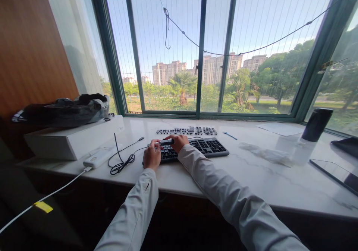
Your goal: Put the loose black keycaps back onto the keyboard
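Note:
A black keyboard (208, 146) lies on the white marble-look counter, with both my hands over its left part. My right hand (180, 143) is closed around one end of a short dark bar-shaped object (167, 142), held level above the keys; its exact kind is unclear. At the keyboard's left end, my left hand (152, 156) has its fingers curled in near the other end of that bar. What those fingers grip is hidden. Behind the keyboard, loose black keycaps (187, 130) are laid out in rows.
A coiled black cable (121, 165) and a white power bank (99, 158) lie left, before a white box (75, 139) bearing a dark bag (64, 109). Rightward are a small blue tool (230, 135), clear plastic (265, 154), a black cylinder (317, 124) and a tablet (335, 172).

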`<state>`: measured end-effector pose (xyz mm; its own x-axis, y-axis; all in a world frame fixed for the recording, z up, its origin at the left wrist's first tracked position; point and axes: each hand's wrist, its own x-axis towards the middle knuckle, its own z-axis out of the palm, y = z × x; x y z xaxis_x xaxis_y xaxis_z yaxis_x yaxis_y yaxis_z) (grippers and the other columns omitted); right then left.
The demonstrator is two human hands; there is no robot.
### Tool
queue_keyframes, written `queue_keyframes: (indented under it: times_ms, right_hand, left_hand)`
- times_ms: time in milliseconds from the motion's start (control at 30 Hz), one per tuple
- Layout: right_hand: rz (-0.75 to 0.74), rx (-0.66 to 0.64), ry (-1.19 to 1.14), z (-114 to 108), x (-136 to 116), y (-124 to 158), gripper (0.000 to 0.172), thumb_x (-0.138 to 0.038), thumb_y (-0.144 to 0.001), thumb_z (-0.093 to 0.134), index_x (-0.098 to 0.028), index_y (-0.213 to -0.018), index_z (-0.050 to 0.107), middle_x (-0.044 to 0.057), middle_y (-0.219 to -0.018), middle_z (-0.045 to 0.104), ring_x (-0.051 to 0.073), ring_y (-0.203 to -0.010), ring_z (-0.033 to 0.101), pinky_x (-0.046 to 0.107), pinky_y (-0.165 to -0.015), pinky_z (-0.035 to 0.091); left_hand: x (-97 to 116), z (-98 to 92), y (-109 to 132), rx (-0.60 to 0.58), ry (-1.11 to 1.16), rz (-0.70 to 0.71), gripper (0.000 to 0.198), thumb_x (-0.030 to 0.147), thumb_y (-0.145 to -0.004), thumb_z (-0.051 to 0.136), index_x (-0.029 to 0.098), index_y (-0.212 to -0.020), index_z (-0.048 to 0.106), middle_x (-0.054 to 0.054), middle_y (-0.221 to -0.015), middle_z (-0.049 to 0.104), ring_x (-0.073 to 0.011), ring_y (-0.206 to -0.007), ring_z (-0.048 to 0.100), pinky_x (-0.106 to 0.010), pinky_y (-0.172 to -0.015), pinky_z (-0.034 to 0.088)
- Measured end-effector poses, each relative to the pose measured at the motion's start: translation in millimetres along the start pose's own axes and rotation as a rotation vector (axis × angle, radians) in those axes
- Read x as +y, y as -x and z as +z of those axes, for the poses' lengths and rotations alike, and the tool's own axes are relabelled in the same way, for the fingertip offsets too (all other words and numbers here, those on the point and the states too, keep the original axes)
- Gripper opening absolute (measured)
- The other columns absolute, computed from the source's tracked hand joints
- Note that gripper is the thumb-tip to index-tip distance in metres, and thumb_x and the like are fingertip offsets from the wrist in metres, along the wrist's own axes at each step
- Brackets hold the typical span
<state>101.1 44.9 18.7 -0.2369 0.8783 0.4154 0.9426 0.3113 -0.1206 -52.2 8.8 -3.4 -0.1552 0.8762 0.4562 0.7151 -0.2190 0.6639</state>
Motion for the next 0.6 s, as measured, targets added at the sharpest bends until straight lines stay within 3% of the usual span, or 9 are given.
queue_keyframes:
  times_ms: [133,333,600]
  right_hand:
    - [0.085,0.025,-0.011,-0.4,1.2,-3.1,0.037,-0.045,-0.089,0.05,-0.041,-0.124,0.06,0.0,-0.102,0.072,0.021,-0.098,0.065,0.03,-0.083,0.045]
    - [0.163,0.124,-0.058,-16.3,11.1,-18.9,0.044,-0.061,-0.088,0.044,-0.037,-0.118,0.065,0.002,-0.101,0.072,0.022,-0.097,0.064,0.029,-0.079,0.044]
    - [0.199,-0.107,-0.017,-26.8,66.6,-72.8,0.044,-0.064,-0.076,0.061,-0.031,-0.102,0.074,0.005,-0.094,0.072,0.019,-0.088,0.064,0.027,-0.075,0.044]
  left_hand:
    - [4.0,-0.7,2.7,-0.105,-0.073,0.035,0.036,0.043,-0.096,0.035,0.027,-0.094,0.067,-0.002,-0.081,0.071,-0.0194,-0.082,0.064,-0.027,-0.072,0.042]
    - [10.6,0.5,8.9,-0.176,-0.195,0.084,0.044,0.046,-0.096,0.032,0.025,-0.094,0.07,-0.006,-0.082,0.071,-0.0207,-0.085,0.065,-0.029,-0.076,0.043]
    - [19.4,6.1,15.3,-0.202,-0.386,0.207,0.05,0.048,-0.096,0.029,0.021,-0.089,0.07,-0.011,-0.091,0.071,-0.024,-0.087,0.067,-0.033,-0.078,0.045]
